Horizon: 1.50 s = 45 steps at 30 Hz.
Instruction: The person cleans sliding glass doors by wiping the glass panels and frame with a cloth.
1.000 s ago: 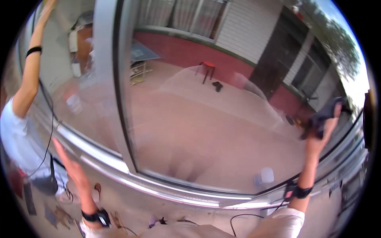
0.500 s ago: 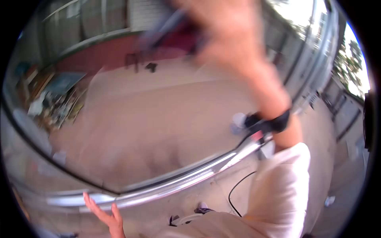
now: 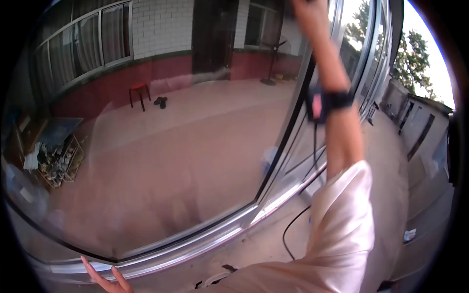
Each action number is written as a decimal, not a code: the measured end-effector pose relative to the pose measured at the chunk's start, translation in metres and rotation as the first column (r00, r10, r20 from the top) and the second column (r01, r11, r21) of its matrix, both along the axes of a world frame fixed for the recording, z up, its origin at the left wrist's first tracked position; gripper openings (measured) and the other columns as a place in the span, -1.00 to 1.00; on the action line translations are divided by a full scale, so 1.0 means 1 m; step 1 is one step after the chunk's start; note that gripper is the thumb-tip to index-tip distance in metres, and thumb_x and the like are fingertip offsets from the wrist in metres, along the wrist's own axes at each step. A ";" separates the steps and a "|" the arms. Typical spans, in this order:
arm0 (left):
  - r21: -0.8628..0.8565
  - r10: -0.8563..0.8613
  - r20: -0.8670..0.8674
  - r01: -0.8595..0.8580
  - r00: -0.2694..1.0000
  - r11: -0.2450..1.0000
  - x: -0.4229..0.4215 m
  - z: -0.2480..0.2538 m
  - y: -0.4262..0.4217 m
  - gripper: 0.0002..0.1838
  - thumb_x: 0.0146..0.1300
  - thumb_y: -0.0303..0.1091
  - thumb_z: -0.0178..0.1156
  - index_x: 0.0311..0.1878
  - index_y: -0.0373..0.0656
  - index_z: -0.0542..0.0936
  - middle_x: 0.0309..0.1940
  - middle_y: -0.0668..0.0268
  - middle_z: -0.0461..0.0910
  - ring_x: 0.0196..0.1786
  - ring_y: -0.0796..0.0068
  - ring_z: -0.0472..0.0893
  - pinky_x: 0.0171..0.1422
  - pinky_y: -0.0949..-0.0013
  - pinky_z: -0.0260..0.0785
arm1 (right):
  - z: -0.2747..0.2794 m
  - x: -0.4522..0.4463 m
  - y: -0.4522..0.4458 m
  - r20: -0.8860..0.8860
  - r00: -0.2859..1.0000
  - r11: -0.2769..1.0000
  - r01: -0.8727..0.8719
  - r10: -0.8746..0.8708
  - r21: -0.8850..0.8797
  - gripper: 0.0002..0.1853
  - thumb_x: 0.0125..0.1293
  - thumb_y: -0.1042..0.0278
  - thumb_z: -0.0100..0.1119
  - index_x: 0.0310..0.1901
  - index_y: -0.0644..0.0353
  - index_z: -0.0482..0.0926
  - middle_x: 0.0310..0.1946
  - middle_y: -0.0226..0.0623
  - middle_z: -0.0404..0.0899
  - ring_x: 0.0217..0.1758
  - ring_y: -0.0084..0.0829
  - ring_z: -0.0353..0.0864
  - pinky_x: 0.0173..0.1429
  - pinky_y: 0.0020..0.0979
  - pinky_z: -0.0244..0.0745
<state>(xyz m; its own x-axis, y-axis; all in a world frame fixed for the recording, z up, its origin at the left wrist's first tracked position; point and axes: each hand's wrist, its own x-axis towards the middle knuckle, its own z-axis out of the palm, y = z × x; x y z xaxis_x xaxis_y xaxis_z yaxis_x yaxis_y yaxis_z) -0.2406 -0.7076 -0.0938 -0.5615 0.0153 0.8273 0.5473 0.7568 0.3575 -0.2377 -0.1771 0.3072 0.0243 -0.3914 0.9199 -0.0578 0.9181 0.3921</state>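
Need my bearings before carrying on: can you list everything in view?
Glass pane: one large, clear, straight ahead
Metal frame: one, silver, along the pane's bottom
Stool: one, red top, beyond the glass
Shoes: one pair, dark, beside the stool
Standing fan: one, dark, far right beyond the glass
Door: one, dark, far wall
Curtains: several, grey, far-left window
Rack: one, cluttered, pale, left
Trees: green, upper right, count unclear
Cable: black, lower centre, count unclear
Wrist strap: one, black, right wrist
Sleeve: one, pale, right arm
Left hand: one, bare, lower left, fingers spread
Right hand: one, blurred, top edge, partly cut off
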 end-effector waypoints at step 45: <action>-0.151 -0.260 -0.223 0.230 0.939 0.961 0.010 0.034 0.065 -0.34 0.25 -0.41 0.06 0.40 -0.34 0.13 0.33 -0.17 0.27 0.36 -0.20 0.28 0.45 -0.23 -0.04 | -0.496 0.029 0.011 0.284 0.959 0.874 0.125 0.016 -0.470 -0.14 0.03 0.22 0.32 0.39 0.21 0.19 0.42 0.35 -0.07 0.47 0.38 -0.09 0.43 0.32 -0.19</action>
<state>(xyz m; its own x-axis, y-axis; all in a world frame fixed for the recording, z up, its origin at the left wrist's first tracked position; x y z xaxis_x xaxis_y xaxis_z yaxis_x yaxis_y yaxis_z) -0.2304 -0.6425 -0.0597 -0.3138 0.2351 0.9199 0.7792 0.6174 0.1080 -0.2084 -0.1660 -0.1887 -0.2606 0.1056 0.9596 -0.0412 0.9919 -0.1204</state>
